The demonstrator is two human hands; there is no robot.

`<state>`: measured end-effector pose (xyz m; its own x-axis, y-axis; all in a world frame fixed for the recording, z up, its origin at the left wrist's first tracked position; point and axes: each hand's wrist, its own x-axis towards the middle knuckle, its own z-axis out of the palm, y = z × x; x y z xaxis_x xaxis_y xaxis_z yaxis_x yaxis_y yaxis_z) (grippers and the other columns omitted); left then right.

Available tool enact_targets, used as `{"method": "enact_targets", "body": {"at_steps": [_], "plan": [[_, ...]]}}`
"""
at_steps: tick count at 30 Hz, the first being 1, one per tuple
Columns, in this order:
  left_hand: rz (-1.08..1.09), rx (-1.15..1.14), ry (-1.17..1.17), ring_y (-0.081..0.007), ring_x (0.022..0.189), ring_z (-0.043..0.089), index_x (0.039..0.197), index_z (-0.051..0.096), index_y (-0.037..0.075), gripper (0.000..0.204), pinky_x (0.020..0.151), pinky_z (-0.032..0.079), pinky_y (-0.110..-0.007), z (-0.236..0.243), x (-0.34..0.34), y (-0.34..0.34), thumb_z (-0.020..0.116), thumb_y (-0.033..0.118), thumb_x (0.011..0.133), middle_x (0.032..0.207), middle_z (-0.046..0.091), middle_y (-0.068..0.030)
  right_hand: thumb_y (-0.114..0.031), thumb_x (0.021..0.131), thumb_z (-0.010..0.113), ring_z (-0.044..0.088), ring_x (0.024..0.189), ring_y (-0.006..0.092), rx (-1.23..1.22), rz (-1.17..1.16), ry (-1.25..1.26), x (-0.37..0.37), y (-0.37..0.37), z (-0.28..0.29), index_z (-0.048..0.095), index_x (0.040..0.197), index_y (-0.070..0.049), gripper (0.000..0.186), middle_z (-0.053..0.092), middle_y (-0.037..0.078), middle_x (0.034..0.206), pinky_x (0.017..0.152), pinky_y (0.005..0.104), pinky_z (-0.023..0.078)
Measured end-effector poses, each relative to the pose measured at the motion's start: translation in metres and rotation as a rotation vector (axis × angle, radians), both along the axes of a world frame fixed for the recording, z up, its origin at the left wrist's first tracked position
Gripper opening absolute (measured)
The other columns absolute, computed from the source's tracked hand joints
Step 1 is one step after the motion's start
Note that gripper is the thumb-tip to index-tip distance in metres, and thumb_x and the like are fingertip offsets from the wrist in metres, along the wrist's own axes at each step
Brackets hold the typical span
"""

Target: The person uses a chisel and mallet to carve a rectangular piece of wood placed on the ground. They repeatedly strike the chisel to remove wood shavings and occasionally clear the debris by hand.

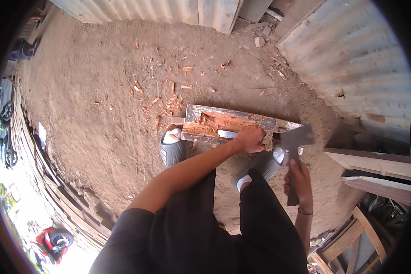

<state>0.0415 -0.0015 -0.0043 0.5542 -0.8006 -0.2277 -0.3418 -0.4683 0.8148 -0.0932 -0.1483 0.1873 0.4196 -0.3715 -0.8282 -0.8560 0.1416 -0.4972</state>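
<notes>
A short wooden block with worn dark and pale paint lies on the dirt in front of my feet, its reddish inside gouged into a rough hollow. My left hand is closed around a chisel, whose flat metal blade points left over the hollow. To the right, my right hand grips the handle of a hatchet. Its dark, broad head is blurred and sits beside my left hand, with the narrower end toward the chisel; whether it touches the chisel is hard to see.
My grey shoes are against the block's near side. Wood chips litter the dirt beyond and left. Corrugated metal sheets stand at the back and right. A wooden frame is low on the right; a red motorcycle is far left.
</notes>
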Motion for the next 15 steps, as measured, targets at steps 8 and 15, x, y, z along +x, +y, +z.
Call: {"method": "enact_targets", "body": {"at_steps": [8, 15], "plan": [[0.073, 0.002, -0.033, -0.0445, 0.084, 0.071, 0.082, 0.071, -0.002, 0.031, 0.076, 0.057, -0.051, 0.009, -0.003, -0.004, 0.074, 0.027, 0.070, 0.080, 0.070, -0.0251, -0.048, 0.102, 0.053, 0.049, 0.044, 0.0150, -0.027, -0.226, -0.052, -0.018, 0.005, -0.050, 0.054, 0.104, -0.009, 0.039, 0.049, 0.003, 0.063, 0.039, 0.0307, 0.040], [-0.033, 0.027, 0.067, -0.0446, 0.089, 0.071, 0.084, 0.074, 0.002, 0.033, 0.080, 0.057, -0.052, 0.009, 0.001, 0.007, 0.074, 0.032, 0.071, 0.087, 0.070, -0.0276, -0.051, 0.102, 0.056, 0.043, 0.040, 0.0109, 0.097, -0.309, -0.019, -0.016, -0.022, -0.007, 0.055, 0.108, -0.013, 0.038, 0.048, 0.000, 0.062, 0.035, 0.0282, 0.036]]}}
